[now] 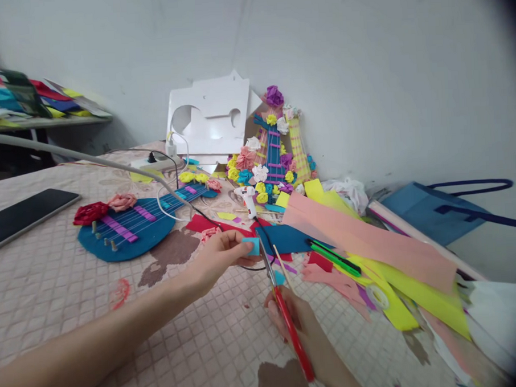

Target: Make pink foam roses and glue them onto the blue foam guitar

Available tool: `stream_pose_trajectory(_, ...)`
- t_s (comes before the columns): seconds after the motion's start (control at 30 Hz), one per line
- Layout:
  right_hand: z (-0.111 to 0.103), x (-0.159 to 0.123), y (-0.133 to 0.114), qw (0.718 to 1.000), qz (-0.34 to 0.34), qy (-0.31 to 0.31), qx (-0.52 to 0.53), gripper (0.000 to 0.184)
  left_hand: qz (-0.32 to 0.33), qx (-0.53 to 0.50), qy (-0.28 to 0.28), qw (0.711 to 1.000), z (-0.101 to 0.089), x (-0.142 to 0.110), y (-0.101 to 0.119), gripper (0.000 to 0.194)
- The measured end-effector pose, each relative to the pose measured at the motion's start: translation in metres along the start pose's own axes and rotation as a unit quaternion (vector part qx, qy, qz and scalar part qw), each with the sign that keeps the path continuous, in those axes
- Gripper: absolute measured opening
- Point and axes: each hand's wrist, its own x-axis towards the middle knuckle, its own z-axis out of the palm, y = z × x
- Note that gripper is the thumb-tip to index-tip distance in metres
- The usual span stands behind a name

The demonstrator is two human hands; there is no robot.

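Between the thumb and fingers of my left hand (220, 255) is a small light-blue square of paper or felt (252, 246). My right hand (295, 314) is closed around red-handled scissors (289, 323), seen nearly edge-on. Their metal blades point up beside the right edge of the blue square; whether they touch it is unclear. A thin wooden stick (282, 264) rises from the same hand, next to the blades. Another light-blue scrap (279, 277) shows just behind the scissors. Beyond my left hand lies a blue toy guitar (133, 230) with purple strips, strings and crepe flowers.
A white glue gun (247, 199) stands behind my hands, its black cord near them. Rightward lie a green cutter knife (335, 257), pink sheet (366, 240), yellow strips (395, 301) and clear tape (377, 296). Finished guitars (274, 153) lean on the wall. A tablet (28, 215) lies left.
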Motion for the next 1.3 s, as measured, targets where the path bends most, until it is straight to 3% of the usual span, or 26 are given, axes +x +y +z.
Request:
stream_pose_trajectory(0.33, 0.0001, -0.0002, -0.0022, 1.0, 0.016, -0.001, -0.001, 0.026, -0.004, -0.017, 0.028, 0.999, 0.0023, -0.0012, -0.0024, 0.028)
stream_pose_trajectory(1.3, -0.0019, -0.0018, -0.0021, 0.999, 0.01, 0.006, -0.033, 0.031, -0.002, -0.017, 0.019, 1.0, 0.0014, -0.002, -0.0032, 0.025)
